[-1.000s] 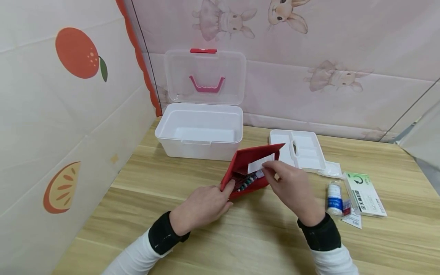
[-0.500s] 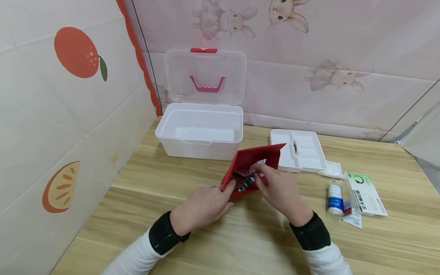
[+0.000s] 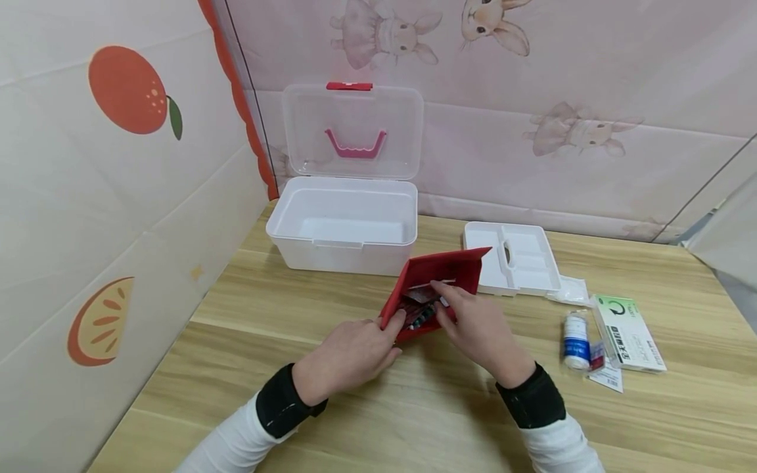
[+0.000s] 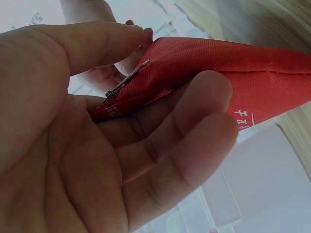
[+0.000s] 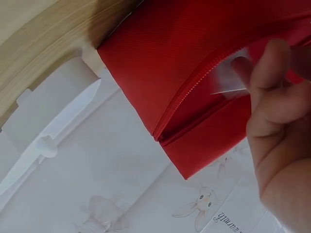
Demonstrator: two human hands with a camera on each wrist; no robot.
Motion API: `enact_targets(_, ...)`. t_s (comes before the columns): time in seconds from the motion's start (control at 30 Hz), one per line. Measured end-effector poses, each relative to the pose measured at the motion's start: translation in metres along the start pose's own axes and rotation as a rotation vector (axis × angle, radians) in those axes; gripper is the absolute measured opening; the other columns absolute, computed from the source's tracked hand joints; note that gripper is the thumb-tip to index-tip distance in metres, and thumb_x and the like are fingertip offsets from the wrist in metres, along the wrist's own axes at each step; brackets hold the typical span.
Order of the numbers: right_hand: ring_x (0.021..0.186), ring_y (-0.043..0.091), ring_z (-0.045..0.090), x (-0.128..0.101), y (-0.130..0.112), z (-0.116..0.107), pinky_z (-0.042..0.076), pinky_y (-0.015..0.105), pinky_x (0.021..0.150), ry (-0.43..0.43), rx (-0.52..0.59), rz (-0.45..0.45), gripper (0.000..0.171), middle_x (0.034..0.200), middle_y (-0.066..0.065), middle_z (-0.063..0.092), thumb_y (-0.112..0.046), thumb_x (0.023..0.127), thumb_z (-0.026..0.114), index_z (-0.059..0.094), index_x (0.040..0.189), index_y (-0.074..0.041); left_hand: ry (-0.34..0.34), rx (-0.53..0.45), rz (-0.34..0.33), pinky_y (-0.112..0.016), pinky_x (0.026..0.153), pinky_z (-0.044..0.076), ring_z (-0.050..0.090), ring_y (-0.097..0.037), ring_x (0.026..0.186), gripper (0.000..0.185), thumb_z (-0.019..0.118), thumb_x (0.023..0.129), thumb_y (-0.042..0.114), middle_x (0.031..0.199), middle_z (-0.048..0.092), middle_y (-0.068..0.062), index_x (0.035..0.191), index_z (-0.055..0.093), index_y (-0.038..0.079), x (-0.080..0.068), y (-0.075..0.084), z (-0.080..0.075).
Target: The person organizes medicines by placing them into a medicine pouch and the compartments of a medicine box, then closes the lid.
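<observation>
A red zip pouch [image 3: 443, 268] stands open on the wooden table, with blister packs showing in its mouth. My left hand [image 3: 387, 328] pinches the pouch's left end by the zip; in the left wrist view the thumb and fingers of that hand [image 4: 160, 145] close round the red fabric [image 4: 233, 77]. My right hand [image 3: 442, 297] reaches into the mouth, its fingertips [image 5: 272, 68] on a small white slip [image 5: 226, 80] lying mostly inside the pouch [image 5: 160, 63]. Whether the thumb is also on the slip is hidden.
A white storage box [image 3: 343, 246] with its clear lid [image 3: 353, 131] raised stands behind the pouch. To the right lie a white divider tray [image 3: 523, 259], a clear bag [image 3: 570, 289], a small white and blue bottle [image 3: 575, 341], a green and white medicine carton [image 3: 627, 334] and a leaflet [image 3: 606, 378]. Padded walls stand at the left and back.
My right hand has moved left and down, carrying the white slip from above the pouch's rim into its mouth. The left hand and the pouch have stayed put.
</observation>
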State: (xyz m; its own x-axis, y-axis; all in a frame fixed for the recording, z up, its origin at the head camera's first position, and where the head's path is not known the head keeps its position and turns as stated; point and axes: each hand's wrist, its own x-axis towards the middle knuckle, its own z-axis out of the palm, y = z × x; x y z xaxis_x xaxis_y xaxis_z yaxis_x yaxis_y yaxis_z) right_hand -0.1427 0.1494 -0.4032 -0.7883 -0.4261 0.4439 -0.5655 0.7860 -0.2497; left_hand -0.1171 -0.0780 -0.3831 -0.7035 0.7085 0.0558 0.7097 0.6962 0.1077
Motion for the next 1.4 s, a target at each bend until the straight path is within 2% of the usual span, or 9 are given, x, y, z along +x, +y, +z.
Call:
enact_targets(0.27, 0.048, 0.006, 0.036, -0.001, 0.002, -0.003, 0.033, 0.022, 0.045, -0.028, 0.025, 0.04, 0.041, 0.096, 0.015, 0.071, -0.008, 0.088, 0.073, 0.061, 0.127, -0.002, 0.014, 0.003, 0.011, -0.026, 0.051, 0.052, 0.067, -0.015, 0.063, 0.048, 0.067, 0.096, 0.028, 0.079, 0.066, -0.006, 0.131, 0.048, 0.001, 0.0, 0.0, 0.001)
enact_targets(0.53, 0.055, 0.01, 0.047, 0.0, 0.006, -0.008, 0.043, 0.025, 0.051, 0.001, 0.036, 0.046, 0.036, 0.099, 0.015, 0.071, -0.007, 0.088, 0.071, 0.062, 0.123, 0.0, 0.001, -0.011, 0.007, -0.026, 0.049, 0.051, 0.065, -0.013, 0.06, 0.048, 0.066, 0.096, 0.027, 0.073, 0.063, -0.004, 0.132, 0.049, 0.0, 0.0, 0.0, 0.0)
enact_targets(0.7, 0.061, 0.014, 0.053, 0.0, 0.009, -0.018, 0.047, 0.028, 0.054, 0.034, 0.042, 0.063, 0.034, 0.103, 0.017, 0.07, -0.007, 0.09, 0.07, 0.063, 0.122, 0.0, -0.013, -0.005, 0.003, -0.028, 0.051, 0.052, 0.065, -0.014, 0.061, 0.049, 0.066, 0.096, 0.028, 0.073, 0.064, -0.004, 0.133, 0.049, 0.0, 0.0, 0.0, 0.0)
enact_targets(0.87, 0.059, 0.014, 0.05, -0.002, 0.016, -0.033, 0.045, 0.027, 0.051, 0.082, 0.031, 0.093, 0.034, 0.104, 0.017, 0.07, -0.007, 0.09, 0.07, 0.064, 0.122, 0.001, -0.021, -0.004, 0.001, -0.029, 0.052, 0.052, 0.066, -0.015, 0.062, 0.049, 0.065, 0.096, 0.028, 0.074, 0.065, -0.005, 0.133, 0.049, 0.0, 0.0, 0.001, 0.0)
enact_targets(1.07, 0.058, 0.015, 0.052, -0.007, 0.029, -0.054, 0.046, 0.028, 0.05, 0.185, -0.01, 0.11, 0.034, 0.101, 0.017, 0.071, -0.006, 0.088, 0.073, 0.065, 0.12, 0.0, -0.033, -0.014, -0.005, -0.028, 0.053, 0.054, 0.066, -0.014, 0.063, 0.05, 0.065, 0.096, 0.028, 0.078, 0.068, -0.007, 0.134, 0.049, 0.001, 0.001, 0.002, 0.0)
enact_targets(1.2, 0.056, 0.017, 0.053, -0.012, 0.038, -0.068, 0.043, 0.028, 0.047, 0.268, -0.036, 0.141, 0.028, 0.091, 0.017, 0.071, -0.003, 0.087, 0.071, 0.067, 0.114, 0.001, -0.038, -0.021, -0.005, -0.028, 0.054, 0.054, 0.065, -0.013, 0.063, 0.049, 0.065, 0.097, 0.029, 0.08, 0.068, -0.007, 0.134, 0.048, 0.002, 0.002, 0.002, -0.001)
enact_targets(1.27, 0.052, 0.016, 0.05, -0.015, 0.043, -0.076, 0.039, 0.027, 0.044, 0.279, -0.043, 0.19, 0.022, 0.08, 0.015, 0.07, -0.003, 0.089, 0.069, 0.067, 0.11, 0.002, -0.037, -0.026, -0.003, -0.028, 0.054, 0.054, 0.064, -0.013, 0.062, 0.049, 0.065, 0.097, 0.029, 0.079, 0.067, -0.006, 0.134, 0.048, 0.002, 0.002, 0.002, -0.001)
enact_targets(1.33, 0.049, 0.016, 0.046, -0.019, 0.048, -0.083, 0.034, 0.027, 0.043, 0.257, -0.052, 0.254, 0.018, 0.071, 0.012, 0.065, -0.005, 0.09, 0.067, 0.067, 0.107, 0.002, -0.034, -0.027, -0.001, -0.028, 0.053, 0.053, 0.063, -0.012, 0.06, 0.048, 0.065, 0.097, 0.028, 0.076, 0.066, -0.005, 0.133, 0.048, 0.002, 0.002, 0.001, 0.0)
enact_targets(1.4, 0.047, 0.016, 0.042, -0.023, 0.054, -0.09, 0.03, 0.027, 0.042, 0.189, -0.051, 0.331, 0.016, 0.065, 0.008, 0.06, -0.008, 0.092, 0.065, 0.066, 0.105, 0.002, -0.034, -0.025, 0.0, -0.027, 0.052, 0.052, 0.062, -0.012, 0.059, 0.048, 0.065, 0.096, 0.029, 0.074, 0.064, -0.004, 0.133, 0.049, 0.002, 0.002, 0.001, 0.0)
